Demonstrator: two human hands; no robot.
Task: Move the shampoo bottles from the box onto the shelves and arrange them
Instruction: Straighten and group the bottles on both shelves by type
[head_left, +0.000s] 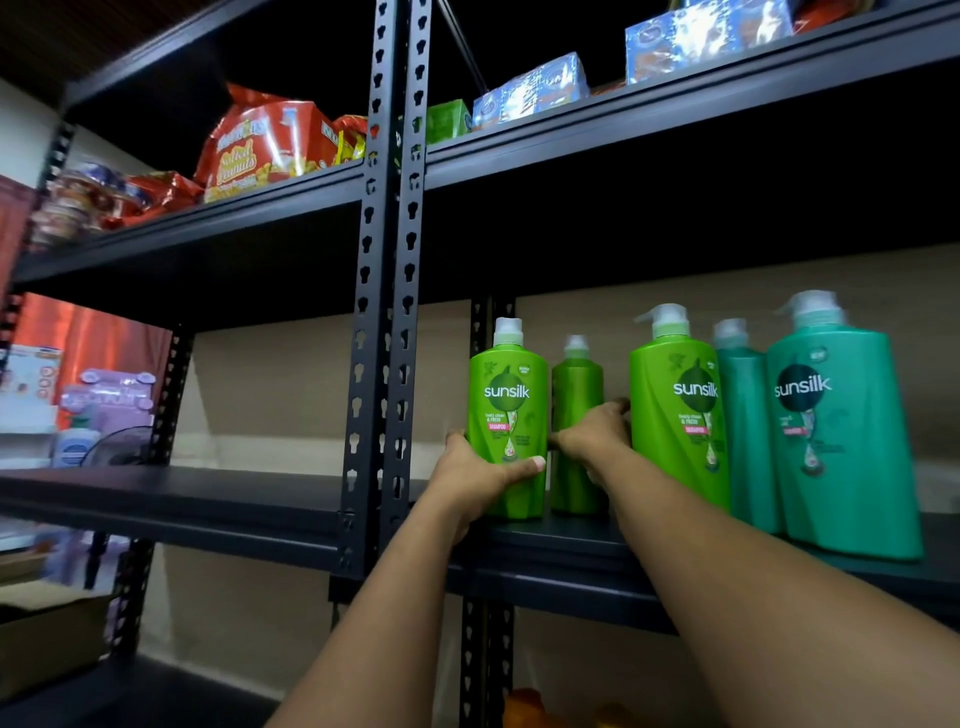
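Observation:
Several Sunsilk shampoo bottles stand upright on a black shelf (566, 540). My left hand (470, 480) grips the leftmost light green bottle (509, 395) low on its body, thumb across the front. Behind it stands a second light green bottle (576, 384), and my right hand (592, 431) is wrapped around its lower part. To the right are a third light green pump bottle (675, 405) and two teal bottles (740, 415) (836, 431). The bottles stand close together in two rows.
The upper shelf holds red snack bags (265, 150) and blue boxes (530, 91). A black slotted upright (387, 291) splits the racks left of the bottles. The left bay's shelf (171, 493) is bare. A cardboard box (47, 639) sits at the lower left.

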